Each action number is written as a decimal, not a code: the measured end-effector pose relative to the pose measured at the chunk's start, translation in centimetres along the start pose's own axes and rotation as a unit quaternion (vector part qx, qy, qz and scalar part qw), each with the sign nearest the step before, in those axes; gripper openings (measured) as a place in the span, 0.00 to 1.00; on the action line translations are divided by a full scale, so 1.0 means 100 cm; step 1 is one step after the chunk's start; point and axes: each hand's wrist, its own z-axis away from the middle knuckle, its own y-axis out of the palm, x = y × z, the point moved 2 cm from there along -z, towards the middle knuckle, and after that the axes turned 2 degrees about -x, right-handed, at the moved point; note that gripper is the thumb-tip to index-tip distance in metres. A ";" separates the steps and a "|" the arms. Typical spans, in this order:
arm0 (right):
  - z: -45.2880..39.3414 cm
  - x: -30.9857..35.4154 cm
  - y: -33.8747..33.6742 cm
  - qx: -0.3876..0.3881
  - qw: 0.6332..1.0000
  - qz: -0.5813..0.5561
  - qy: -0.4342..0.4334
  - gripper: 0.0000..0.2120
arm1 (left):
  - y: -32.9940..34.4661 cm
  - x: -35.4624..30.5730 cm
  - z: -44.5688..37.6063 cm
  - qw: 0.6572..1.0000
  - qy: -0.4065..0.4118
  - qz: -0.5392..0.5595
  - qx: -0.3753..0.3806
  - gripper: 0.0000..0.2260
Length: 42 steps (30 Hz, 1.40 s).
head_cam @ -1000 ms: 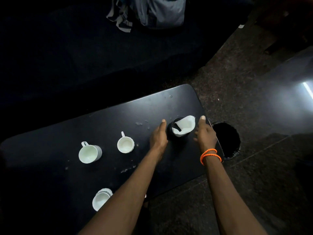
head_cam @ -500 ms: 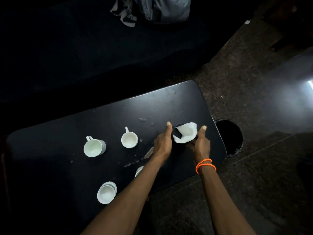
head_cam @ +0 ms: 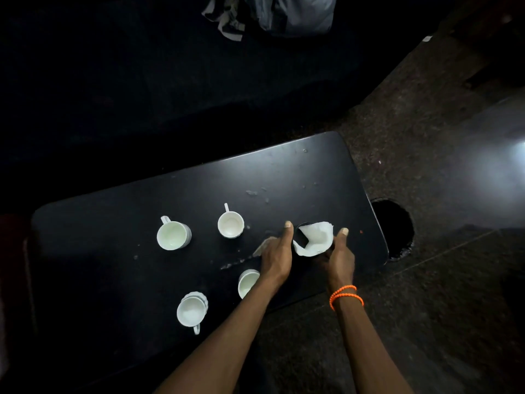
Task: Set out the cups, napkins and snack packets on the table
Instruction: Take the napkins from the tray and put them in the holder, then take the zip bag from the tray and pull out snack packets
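On the black table stand several white cups: one at the left, one in the middle, one near the front edge, and one half hidden by my left forearm. A black napkin holder with a white napkin sticking out sits right of the cups. My left hand holds its left side and my right hand wraps its right side and base. No snack packets are in view.
A pale flat scrap and crumbs lie by my left hand. A dark round opening is in the floor just past the table's right end. A grey bag rests on the dark sofa behind the table.
Both hands have closed in on the napkin holder and drawn it toward the table's near edge, closer to the cups. A cup by my left forearm has come into view.
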 end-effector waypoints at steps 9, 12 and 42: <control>0.011 0.030 -0.002 -0.111 0.987 0.029 -0.115 0.31 | -0.026 -0.007 0.005 0.999 -0.010 -0.024 -0.026 0.39; 0.032 0.051 0.009 -0.135 0.954 0.086 -0.254 0.24 | -0.052 -0.016 0.008 0.998 0.007 -0.037 -0.042 0.23; 0.445 -0.092 0.489 0.417 0.636 0.362 -0.540 0.19 | -0.619 0.035 0.128 0.857 0.075 0.170 -0.481 0.13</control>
